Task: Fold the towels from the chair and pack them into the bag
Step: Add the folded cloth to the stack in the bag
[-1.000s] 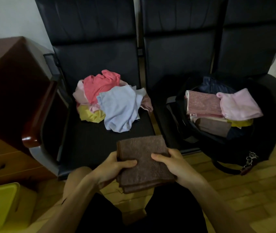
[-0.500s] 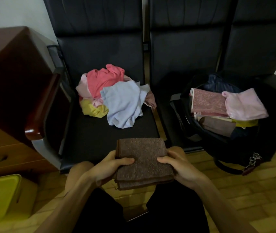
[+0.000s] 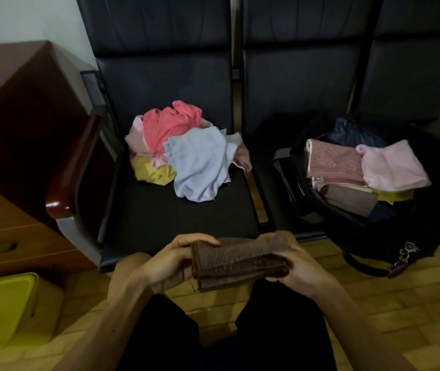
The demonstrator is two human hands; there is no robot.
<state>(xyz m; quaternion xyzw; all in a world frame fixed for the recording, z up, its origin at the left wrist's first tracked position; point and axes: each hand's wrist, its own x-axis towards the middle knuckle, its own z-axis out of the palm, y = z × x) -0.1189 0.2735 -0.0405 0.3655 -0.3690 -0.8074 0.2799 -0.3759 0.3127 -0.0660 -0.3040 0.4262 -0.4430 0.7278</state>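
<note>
A folded brown towel [image 3: 240, 262] is held over my lap, tilted with its far edge raised. My left hand [image 3: 169, 263] grips its left end, thumb on top. My right hand [image 3: 297, 263] grips its right end, fingers curled over the far edge. On the black chair seat [image 3: 176, 223] lies a loose pile of unfolded towels: a coral one [image 3: 168, 124], a light blue one [image 3: 200, 162], a yellow one [image 3: 151, 172] and pale pink ones. The open black bag [image 3: 427, 236] stands on the neighbouring seat, holding folded towels, a patterned pink one [image 3: 332, 162] and a pale pink one [image 3: 393, 167] on top.
A wooden cabinet [image 3: 12, 129] stands at the left beside the chair's wooden armrest [image 3: 71, 167]. A yellow bin [image 3: 2, 311] sits on the tiled floor at the lower left. The bag's strap and metal keyring [image 3: 407, 253] hang off the seat front.
The brown towel lay flat in both hands; now its far edge is lifted and folded toward me, so it looks narrower and thicker. Both hands stayed on its ends.
</note>
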